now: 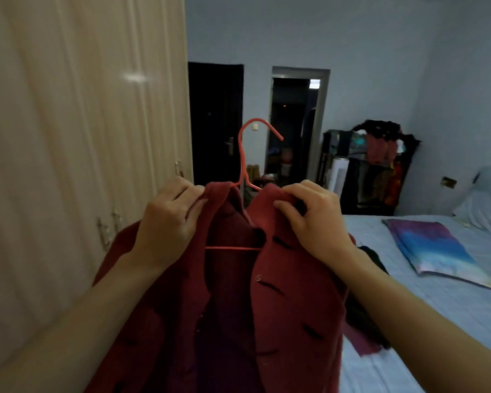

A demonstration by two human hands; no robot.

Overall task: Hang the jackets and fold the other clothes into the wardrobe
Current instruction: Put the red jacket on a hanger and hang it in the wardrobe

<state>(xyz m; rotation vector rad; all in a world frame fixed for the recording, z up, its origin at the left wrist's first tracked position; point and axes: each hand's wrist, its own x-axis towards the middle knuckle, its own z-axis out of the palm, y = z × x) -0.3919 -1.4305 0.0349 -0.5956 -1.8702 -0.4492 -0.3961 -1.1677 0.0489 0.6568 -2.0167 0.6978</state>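
Up high — red jacket (281, 279) on hanger (243, 154)

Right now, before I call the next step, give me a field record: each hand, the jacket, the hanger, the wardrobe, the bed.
left hand: pinches the collar of the red jacket
right hand: pinches the collar's other side
red jacket: draped on the hanger, front open, held up
hanger: pink wire, hook upright and free, on no rail
wardrobe: at left, doors shut
bed: at right, with dark clothes and a colourful folded item on it
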